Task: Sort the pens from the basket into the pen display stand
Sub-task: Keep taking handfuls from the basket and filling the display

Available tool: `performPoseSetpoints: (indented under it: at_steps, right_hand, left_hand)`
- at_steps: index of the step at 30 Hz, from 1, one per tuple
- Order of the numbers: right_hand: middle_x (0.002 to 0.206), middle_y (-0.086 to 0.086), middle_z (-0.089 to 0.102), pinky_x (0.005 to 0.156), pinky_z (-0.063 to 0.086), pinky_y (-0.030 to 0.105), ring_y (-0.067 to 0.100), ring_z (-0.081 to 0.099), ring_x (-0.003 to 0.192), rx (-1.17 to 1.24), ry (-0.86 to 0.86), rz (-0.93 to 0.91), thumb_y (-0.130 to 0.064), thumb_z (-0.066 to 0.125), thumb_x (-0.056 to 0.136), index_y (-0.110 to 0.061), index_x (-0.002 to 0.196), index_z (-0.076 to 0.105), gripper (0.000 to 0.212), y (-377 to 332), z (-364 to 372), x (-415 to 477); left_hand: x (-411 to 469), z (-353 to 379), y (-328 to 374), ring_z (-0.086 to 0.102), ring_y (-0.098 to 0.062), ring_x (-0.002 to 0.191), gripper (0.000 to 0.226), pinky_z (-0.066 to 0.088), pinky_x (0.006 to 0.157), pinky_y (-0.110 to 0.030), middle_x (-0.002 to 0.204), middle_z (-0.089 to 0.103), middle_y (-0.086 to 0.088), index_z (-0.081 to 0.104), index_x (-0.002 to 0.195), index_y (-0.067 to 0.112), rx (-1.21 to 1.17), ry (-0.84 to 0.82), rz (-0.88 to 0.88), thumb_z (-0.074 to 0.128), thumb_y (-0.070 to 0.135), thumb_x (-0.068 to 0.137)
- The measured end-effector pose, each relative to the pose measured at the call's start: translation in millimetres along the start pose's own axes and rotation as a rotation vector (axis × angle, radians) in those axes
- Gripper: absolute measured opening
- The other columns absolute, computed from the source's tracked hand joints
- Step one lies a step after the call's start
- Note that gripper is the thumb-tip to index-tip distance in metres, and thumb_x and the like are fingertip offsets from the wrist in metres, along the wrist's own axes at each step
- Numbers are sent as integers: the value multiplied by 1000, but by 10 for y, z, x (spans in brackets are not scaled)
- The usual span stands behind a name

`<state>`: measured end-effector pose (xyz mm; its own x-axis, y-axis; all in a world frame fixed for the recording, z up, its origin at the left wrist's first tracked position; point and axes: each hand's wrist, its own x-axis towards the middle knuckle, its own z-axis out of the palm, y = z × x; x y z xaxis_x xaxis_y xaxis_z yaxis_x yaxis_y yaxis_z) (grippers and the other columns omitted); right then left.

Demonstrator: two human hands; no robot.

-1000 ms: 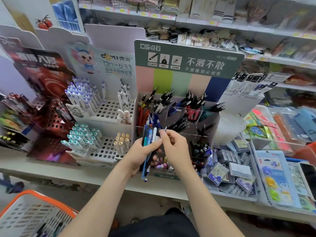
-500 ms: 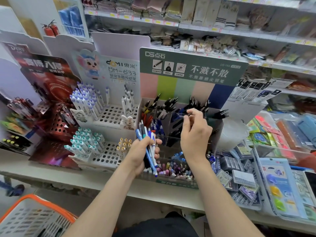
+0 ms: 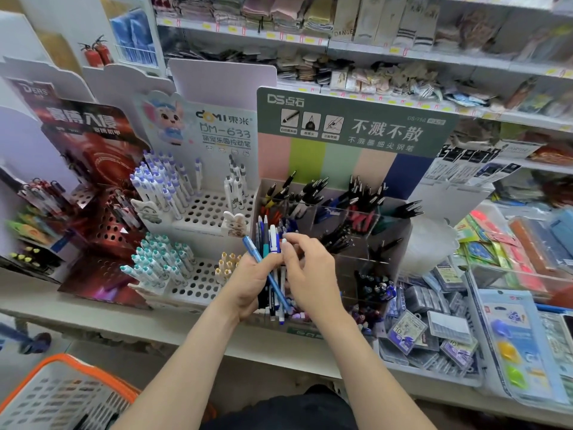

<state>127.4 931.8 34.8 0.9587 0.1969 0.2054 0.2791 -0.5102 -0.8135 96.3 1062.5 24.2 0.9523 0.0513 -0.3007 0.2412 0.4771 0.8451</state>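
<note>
My left hand [image 3: 251, 282] grips a bundle of pens [image 3: 270, 243], blue, black and white, standing upright in front of the clear pen display stand [image 3: 387, 231]. My right hand [image 3: 310, 268] pinches the top of one pen in that bundle with thumb and forefinger. The stand has a green header and holds several black, red and blue pens in its compartments. The white basket [image 3: 55, 395] with an orange rim sits at the lower left, with a few pens lying in it.
A white perforated stand [image 3: 201, 212] with purple and teal pens is left of the clear stand. A red display [image 3: 93, 181] stands further left. Boxed refills [image 3: 434, 321] and packaged goods fill the shelf on the right.
My right hand has come back down from the upper compartments of the stand to the bundle and now pinches a pen there. My left hand has kept hold of the bundle.
</note>
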Motion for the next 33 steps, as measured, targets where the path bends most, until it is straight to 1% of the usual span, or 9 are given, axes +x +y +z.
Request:
performPoseSetpoints:
  at_steps: [5,9,13,16,19,21,24,30,33]
  right_hand:
    - [96,-13,71,69,45,6,-9,63,86,184,-111,161,-24,59,109,-21,113,71,13,-88,-30,47]
    - [91,-3,69,64,47,16,3,63,75,295,132,170,-22,46,114,-19,114,57,12,-219,10,3]
    - [93,1,68,68,52,29,13,66,78,315,448,41,-20,44,114,-17,117,51,9,-216,34,-41]
    - [90,-3,66,64,50,27,13,65,76,252,342,-30,-20,47,114,-18,116,51,5,-139,142,-91]
    - [85,-7,65,62,48,29,10,61,70,68,141,-39,-21,54,111,-21,110,55,2,63,335,-149]
    - [94,-6,66,76,55,39,15,63,86,-150,56,-60,-22,62,106,-22,107,65,3,200,431,-174]
    - [107,0,67,90,55,41,21,61,103,-316,-20,-37,-23,64,105,-19,115,77,17,220,451,-191]
    - [106,-12,68,87,49,20,1,62,97,23,-56,42,-36,61,106,-27,120,75,21,-93,308,-170]
    - [90,-9,76,71,56,20,3,71,76,189,-180,183,-36,66,103,-31,104,78,13,-179,222,-118]
  left_hand:
    - [-60,-163,-12,75,-37,91,22,66,77,-47,106,74,-28,67,123,0,18,0,19,63,12,104]
    - [-33,-243,-26,74,-34,78,11,63,65,-42,74,63,-10,65,109,3,-43,235,69,55,5,105]
    - [-40,-417,-46,61,-22,54,10,54,52,-34,70,58,-9,67,103,5,38,415,117,58,7,106]
    - [-70,-496,-78,45,-20,50,28,43,53,-33,65,48,-8,60,88,3,32,382,114,63,23,107]
    - [-97,-477,-73,41,-17,51,29,39,48,-30,70,50,-3,63,105,6,-76,337,97,57,33,110]
    - [-127,-454,-77,41,-17,51,28,38,47,-29,71,51,-2,63,109,8,-96,309,67,53,34,111]
    - [-171,-444,-104,42,-18,52,23,39,48,-30,77,53,-6,62,114,6,-101,249,39,49,25,109]
    - [-227,-406,-135,55,-17,58,27,47,53,-30,78,62,-8,69,112,1,142,100,33,65,27,106]
    - [-241,-331,-158,55,-17,59,26,48,53,-30,72,57,-10,69,108,3,217,57,26,69,29,102]
